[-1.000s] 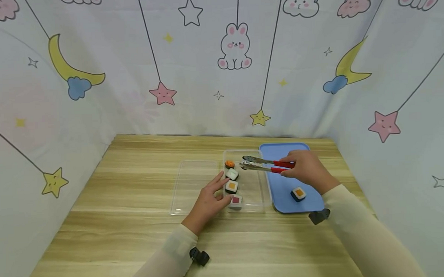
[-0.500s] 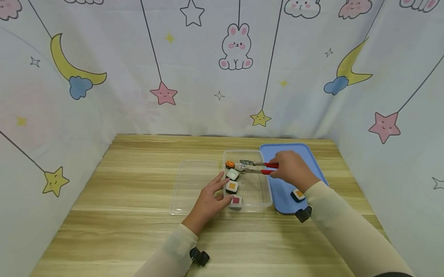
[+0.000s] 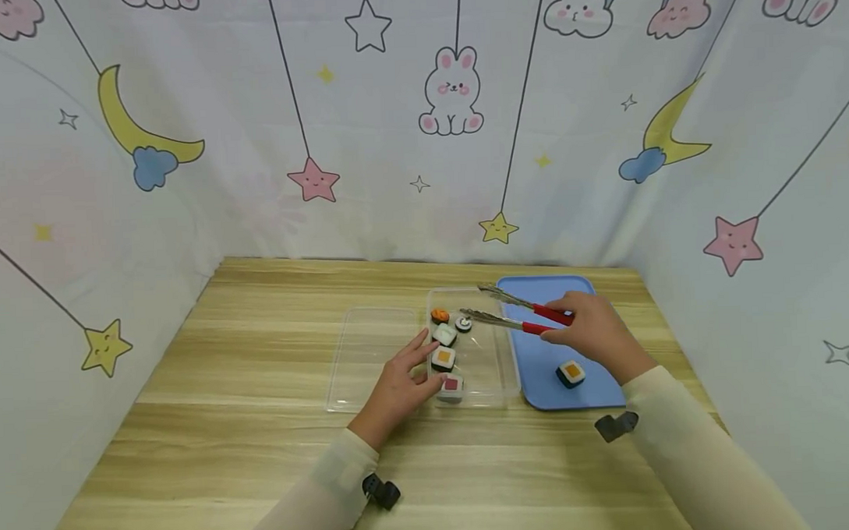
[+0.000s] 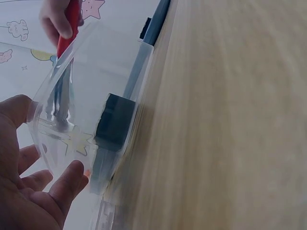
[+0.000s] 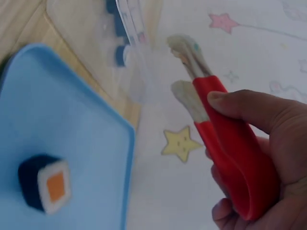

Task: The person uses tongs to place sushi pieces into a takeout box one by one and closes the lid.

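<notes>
Tongs (image 3: pixel 537 328) freed small roll (image 3: pixel 463 324) far in box (image 3: pixel 480 372); right hand (image 3: pixel 598 331) gripped them, straight-fingered left hand (image 3: pixel 397 383) touched box; tray roll (image 3: pixel 571 373) remained.

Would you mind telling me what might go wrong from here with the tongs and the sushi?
The spread tongs in the right hand appear above the clear plastic container and might snag its rim. If the left hand at its side shifts, the container might slide. The orange-centred sushi piece on the blue tray could slip if pinched off-centre.
</notes>
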Tool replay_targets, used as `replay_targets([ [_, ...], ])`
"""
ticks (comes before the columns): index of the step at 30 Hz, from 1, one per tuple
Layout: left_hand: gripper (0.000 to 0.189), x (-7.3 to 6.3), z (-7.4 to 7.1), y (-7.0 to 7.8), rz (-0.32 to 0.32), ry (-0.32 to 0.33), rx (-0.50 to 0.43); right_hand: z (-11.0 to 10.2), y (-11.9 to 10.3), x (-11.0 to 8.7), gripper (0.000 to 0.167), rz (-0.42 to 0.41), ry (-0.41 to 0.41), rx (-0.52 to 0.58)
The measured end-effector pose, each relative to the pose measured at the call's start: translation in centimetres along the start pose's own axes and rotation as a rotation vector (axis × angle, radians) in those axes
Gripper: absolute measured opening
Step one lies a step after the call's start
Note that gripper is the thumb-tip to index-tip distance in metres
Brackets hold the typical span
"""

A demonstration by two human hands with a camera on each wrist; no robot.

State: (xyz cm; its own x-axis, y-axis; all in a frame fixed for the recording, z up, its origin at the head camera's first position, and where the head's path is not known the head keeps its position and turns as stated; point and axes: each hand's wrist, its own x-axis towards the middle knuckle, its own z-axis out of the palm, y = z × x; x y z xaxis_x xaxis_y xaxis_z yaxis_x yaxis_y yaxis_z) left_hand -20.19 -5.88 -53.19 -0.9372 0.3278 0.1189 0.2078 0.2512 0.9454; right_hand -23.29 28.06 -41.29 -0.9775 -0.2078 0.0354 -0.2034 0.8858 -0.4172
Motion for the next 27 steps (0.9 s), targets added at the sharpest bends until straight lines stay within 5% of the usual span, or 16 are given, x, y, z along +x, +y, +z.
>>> replay_targets([
  [12,0.06,0.0,0.1,0.1,0.001,0.008,0.024,-3.4,6.7,-8.7,0.058,0.072,0.056,0.008],
  [19,0.059,0.0,0.1,0.2,0.003,0.014,-0.002,-2.8,9.0,-12.6,0.057,0.11,0.009,-0.01],
  [27,0.06,0.0,0.3,0.0,0.004,0.018,-0.028,-1.3,10.1,-14.5,0.057,0.153,0.037,0.008],
])
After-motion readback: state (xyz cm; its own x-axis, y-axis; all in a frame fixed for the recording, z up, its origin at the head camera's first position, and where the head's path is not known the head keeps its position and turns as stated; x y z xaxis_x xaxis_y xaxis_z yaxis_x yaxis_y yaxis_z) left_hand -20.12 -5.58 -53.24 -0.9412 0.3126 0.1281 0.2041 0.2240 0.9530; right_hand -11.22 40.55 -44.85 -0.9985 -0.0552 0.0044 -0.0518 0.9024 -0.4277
